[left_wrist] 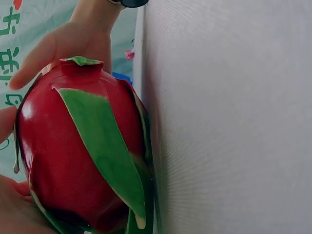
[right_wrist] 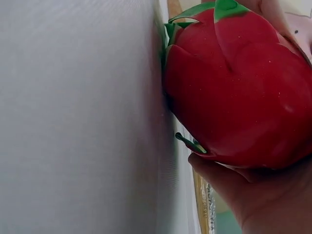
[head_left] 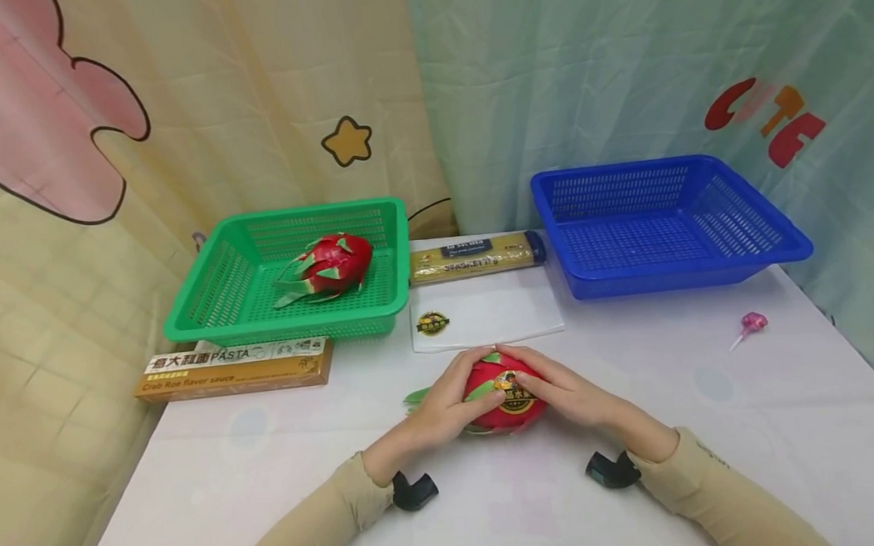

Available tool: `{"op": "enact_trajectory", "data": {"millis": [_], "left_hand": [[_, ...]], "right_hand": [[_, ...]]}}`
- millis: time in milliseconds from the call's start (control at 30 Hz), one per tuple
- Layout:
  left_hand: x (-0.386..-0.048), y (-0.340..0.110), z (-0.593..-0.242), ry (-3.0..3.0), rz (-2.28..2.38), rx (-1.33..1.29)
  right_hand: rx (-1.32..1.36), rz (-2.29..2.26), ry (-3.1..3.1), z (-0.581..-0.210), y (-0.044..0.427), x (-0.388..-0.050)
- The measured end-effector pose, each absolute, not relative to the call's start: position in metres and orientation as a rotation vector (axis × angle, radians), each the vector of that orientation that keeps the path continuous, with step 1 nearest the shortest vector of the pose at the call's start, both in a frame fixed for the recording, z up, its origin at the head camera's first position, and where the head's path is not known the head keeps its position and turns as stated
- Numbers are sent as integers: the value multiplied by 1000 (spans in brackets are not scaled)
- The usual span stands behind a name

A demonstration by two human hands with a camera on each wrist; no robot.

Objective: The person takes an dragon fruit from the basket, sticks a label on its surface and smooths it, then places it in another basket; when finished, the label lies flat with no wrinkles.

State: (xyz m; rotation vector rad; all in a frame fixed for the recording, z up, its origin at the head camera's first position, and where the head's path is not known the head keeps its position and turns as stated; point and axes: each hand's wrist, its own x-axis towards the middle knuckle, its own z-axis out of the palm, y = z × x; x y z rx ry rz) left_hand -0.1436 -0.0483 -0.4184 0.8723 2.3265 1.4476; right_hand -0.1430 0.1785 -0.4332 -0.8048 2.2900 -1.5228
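Note:
A red dragon fruit (head_left: 481,375) with green scales lies on the table in front of me. My left hand (head_left: 444,408) grips its left side and my right hand (head_left: 575,394) its right side. On its upper face is a round black-and-gold sticker (head_left: 515,395), with both thumbs at it. The left wrist view has the fruit (left_wrist: 58,151) close up, low against the tabletop, with the right hand (left_wrist: 85,46) beyond it. From the right wrist, the fruit (right_wrist: 239,92) hides most of the fingers around it.
Behind the fruit lies a white sheet (head_left: 499,307) bearing a similar sticker (head_left: 433,323), then a spaghetti pack (head_left: 474,259). A green basket (head_left: 214,320) holds another dragon fruit (head_left: 339,266). A pasta box (head_left: 236,373), a blue basket (head_left: 677,271) and a pink lollipop (head_left: 753,321) are also there.

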Motion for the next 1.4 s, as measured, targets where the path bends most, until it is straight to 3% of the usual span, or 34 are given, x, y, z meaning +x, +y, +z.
{"op": "enact_trajectory", "data": {"millis": [1400], "left_hand": [[-146, -48, -423, 2223, 1587, 731]], "right_hand": [[-858, -1663, 2025, -438, 184, -148]]}}
